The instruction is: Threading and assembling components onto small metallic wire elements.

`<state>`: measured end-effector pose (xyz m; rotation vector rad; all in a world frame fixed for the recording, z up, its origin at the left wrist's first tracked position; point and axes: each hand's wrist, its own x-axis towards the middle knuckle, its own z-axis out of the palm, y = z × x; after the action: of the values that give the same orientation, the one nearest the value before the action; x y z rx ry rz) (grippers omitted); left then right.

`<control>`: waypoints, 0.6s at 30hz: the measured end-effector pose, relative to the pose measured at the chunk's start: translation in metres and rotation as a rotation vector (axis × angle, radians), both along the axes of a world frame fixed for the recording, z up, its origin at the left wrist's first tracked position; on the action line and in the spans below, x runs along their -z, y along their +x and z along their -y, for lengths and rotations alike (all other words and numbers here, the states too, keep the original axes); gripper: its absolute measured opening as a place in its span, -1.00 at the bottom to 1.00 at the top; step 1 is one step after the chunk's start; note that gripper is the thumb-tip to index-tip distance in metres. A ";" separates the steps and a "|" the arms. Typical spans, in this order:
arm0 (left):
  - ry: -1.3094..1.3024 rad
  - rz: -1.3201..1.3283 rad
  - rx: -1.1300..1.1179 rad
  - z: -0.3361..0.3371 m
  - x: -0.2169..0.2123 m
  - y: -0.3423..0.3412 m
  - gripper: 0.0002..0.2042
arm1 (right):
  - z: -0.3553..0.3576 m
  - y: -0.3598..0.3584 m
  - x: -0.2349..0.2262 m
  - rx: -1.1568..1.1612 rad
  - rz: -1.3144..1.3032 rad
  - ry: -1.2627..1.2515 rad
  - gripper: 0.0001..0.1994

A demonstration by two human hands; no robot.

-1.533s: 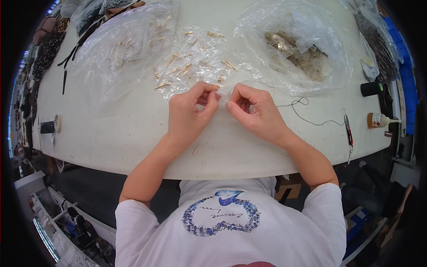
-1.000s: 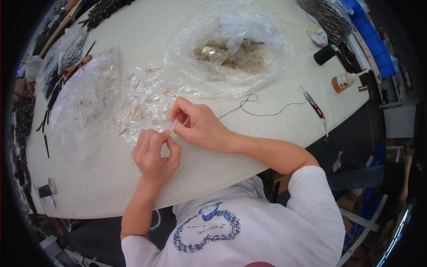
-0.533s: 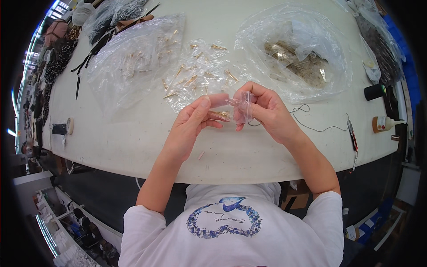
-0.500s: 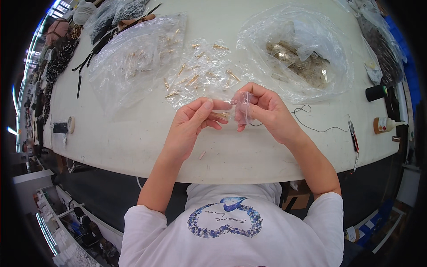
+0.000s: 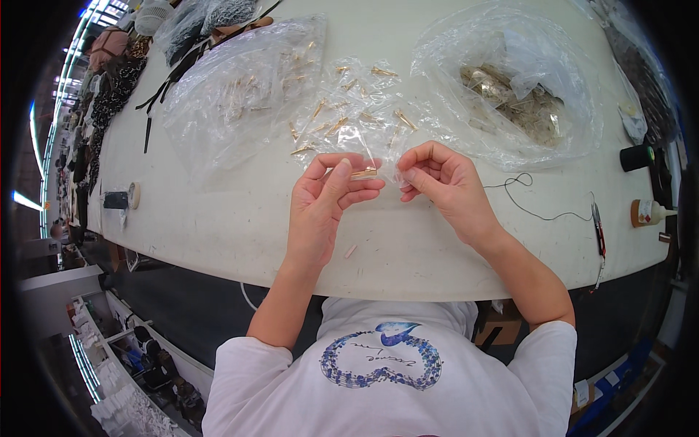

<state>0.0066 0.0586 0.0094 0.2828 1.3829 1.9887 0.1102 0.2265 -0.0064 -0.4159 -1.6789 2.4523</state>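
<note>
My left hand (image 5: pixel 324 204) pinches a small gold clip (image 5: pixel 362 174) between thumb and fingers, just above the white table (image 5: pixel 240 218). My right hand (image 5: pixel 444 186) is beside it, fingers closed on the edge of a small clear plastic sleeve (image 5: pixel 389 162). The two hands almost touch. Several more gold clips in clear sleeves (image 5: pixel 349 116) lie spread on the table just beyond the hands. A tiny pale piece (image 5: pixel 351 251) lies on the table below my left hand.
A large clear bag of gold parts (image 5: pixel 517 95) lies at the back right, another clear bag (image 5: pixel 233 102) at the back left. A black thread (image 5: pixel 531 207), a black spool (image 5: pixel 637 156), a small bottle (image 5: pixel 648 213) and a pen-like tool (image 5: pixel 598 233) lie at the right.
The hands have drawn slightly apart; the gold clip now sits in my left fingers while my right hand keeps the clear sleeve. The camera view shifted a little.
</note>
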 end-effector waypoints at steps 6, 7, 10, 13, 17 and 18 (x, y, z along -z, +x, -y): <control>-0.101 -0.229 0.052 0.006 0.009 0.002 -0.74 | -0.001 -0.001 0.004 0.068 0.051 -0.042 -0.83; -0.104 -0.230 0.057 0.004 0.007 0.005 -0.74 | 0.000 -0.001 0.004 0.068 0.055 -0.051 -0.80; -0.109 -0.356 -0.010 -0.004 0.006 0.017 -0.75 | 0.000 -0.002 0.006 0.092 0.053 -0.056 -0.77; -0.144 -0.388 -0.012 -0.006 0.009 0.018 -0.75 | -0.001 -0.002 0.008 0.118 0.039 -0.048 -0.79; -0.140 -0.292 -0.019 -0.005 0.010 0.012 -0.82 | -0.001 -0.002 0.007 0.136 0.025 -0.049 -0.84; -0.143 -0.317 -0.036 -0.006 0.009 0.011 -0.84 | -0.003 -0.001 0.007 0.139 0.024 -0.052 -0.84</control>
<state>0.0180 0.0642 0.0000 0.5280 1.7292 1.9203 0.1090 0.2292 -0.0134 -0.5513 -1.5416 2.4041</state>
